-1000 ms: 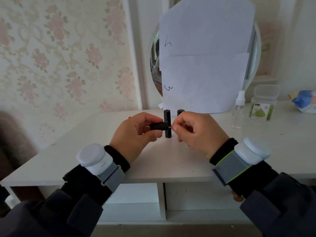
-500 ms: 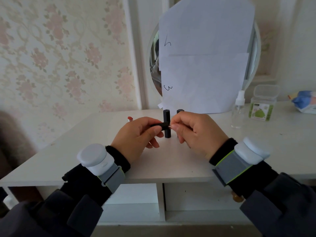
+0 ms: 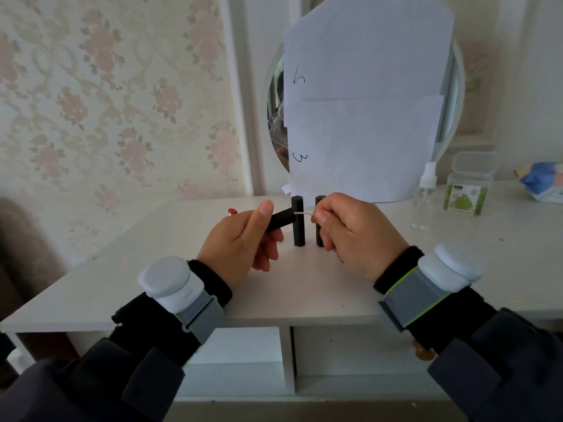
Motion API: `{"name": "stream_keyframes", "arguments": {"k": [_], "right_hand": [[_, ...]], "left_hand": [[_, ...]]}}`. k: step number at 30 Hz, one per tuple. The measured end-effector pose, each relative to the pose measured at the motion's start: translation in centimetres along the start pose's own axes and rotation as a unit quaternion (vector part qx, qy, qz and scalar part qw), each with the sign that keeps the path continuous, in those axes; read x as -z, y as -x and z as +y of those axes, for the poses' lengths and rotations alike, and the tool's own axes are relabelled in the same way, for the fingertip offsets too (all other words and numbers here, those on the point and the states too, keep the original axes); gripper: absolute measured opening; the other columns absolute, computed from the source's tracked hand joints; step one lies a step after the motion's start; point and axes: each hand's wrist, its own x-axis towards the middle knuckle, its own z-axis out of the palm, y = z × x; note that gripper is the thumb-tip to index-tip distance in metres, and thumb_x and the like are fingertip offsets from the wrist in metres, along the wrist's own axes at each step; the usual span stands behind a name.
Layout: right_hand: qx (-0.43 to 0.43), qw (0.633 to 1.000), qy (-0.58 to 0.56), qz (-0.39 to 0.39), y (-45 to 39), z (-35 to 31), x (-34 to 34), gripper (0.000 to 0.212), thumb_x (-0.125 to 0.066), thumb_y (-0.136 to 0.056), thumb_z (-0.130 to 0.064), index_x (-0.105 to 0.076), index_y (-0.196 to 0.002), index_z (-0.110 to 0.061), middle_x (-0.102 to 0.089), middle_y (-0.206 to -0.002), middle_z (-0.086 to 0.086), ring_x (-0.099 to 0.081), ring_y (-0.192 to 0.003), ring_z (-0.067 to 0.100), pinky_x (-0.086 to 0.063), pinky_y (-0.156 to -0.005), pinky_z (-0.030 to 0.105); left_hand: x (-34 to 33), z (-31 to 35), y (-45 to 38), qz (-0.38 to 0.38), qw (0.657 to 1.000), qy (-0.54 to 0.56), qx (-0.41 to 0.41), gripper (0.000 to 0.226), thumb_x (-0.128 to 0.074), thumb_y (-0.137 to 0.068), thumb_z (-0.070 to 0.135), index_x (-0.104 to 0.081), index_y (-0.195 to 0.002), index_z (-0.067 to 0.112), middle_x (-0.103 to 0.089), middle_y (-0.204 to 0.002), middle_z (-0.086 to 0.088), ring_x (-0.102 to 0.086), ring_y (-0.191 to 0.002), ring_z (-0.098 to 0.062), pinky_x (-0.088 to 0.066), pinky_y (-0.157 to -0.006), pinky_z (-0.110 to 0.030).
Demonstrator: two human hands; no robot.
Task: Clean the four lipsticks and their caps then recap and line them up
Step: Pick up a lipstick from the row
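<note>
Cap: matte black, square-sided; long axis nearly level, open end pointing right, above the bench.
Left hand: grips the cap.
Right hand: pinches a thin white swab entering the cap's mouth.
Lipsticks: two upright behind.

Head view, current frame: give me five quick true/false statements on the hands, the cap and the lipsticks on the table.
1. The left hand holds a black cap. True.
2. The right hand holds a spray bottle. False: it pinches a thin white swab; the spray bottle stands on the table, untouched.
3. The swab points into the open end of the cap. True.
4. Two black capped lipsticks lie flat on the table. False: they stand upright, one in plain view and one partly behind the right hand.
5. An uncapped red lipstick shows behind the left hand. True.
</note>
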Motion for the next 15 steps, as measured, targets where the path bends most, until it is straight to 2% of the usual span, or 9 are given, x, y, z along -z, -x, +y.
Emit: {"name": "stream_keyframes", "arguments": {"k": [5, 8, 13, 15], "right_hand": [[-0.002, 1.000, -0.009, -0.008, 0.06, 0.12, -0.03, 0.021, -0.043, -0.100, -0.016, -0.056, -0.083, -0.019, -0.057, -0.055, -0.005, -0.048, -0.046, 0.004, -0.037, -0.052, 0.014], [0.009, 1.000, -0.013, -0.010, 0.11, 0.13, 0.01, 0.021, -0.043, -0.100, -0.015, -0.055, -0.084, -0.019, -0.056, -0.056, -0.006, -0.049, -0.047, 0.004, -0.037, -0.054, 0.013], [0.033, 0.999, -0.011, -0.023, 0.29, -0.14, 0.24, 0.018, -0.047, -0.100, -0.015, -0.057, -0.085, -0.021, -0.057, -0.057, -0.007, -0.045, -0.047, 0.006, -0.044, -0.055, 0.023], [0.038, 0.999, -0.010, -0.035, 0.35, -0.27, 0.21, 0.017, -0.049, -0.099, -0.013, -0.059, -0.086, -0.020, -0.058, -0.059, -0.004, -0.046, -0.047, 0.006, -0.041, -0.053, 0.019]], "left_hand": [[0.07, -0.08, 0.01, -0.004, 1.000, -0.004, 0.000, 0.058, -0.033, -0.101, 0.045, -0.064, -0.076, 0.003, -0.066, -0.060, -0.005, -0.058, -0.049, -0.018, -0.051, -0.053, -0.026], [0.10, -0.15, -0.07, -0.012, 1.000, -0.011, -0.006, 0.055, -0.034, -0.099, 0.046, -0.063, -0.075, 0.006, -0.065, -0.059, -0.003, -0.058, -0.049, -0.015, -0.050, -0.053, -0.023], [0.11, -0.01, -0.05, -0.039, 0.998, -0.053, -0.017, 0.053, -0.034, -0.084, 0.060, -0.061, -0.075, 0.016, -0.065, -0.062, 0.002, -0.058, -0.051, -0.008, -0.050, -0.055, -0.016], [0.13, 0.04, -0.11, -0.044, 0.997, -0.063, -0.022, 0.051, -0.037, -0.081, 0.061, -0.062, -0.077, 0.017, -0.066, -0.063, 0.003, -0.058, -0.051, -0.006, -0.050, -0.055, -0.016]]}}
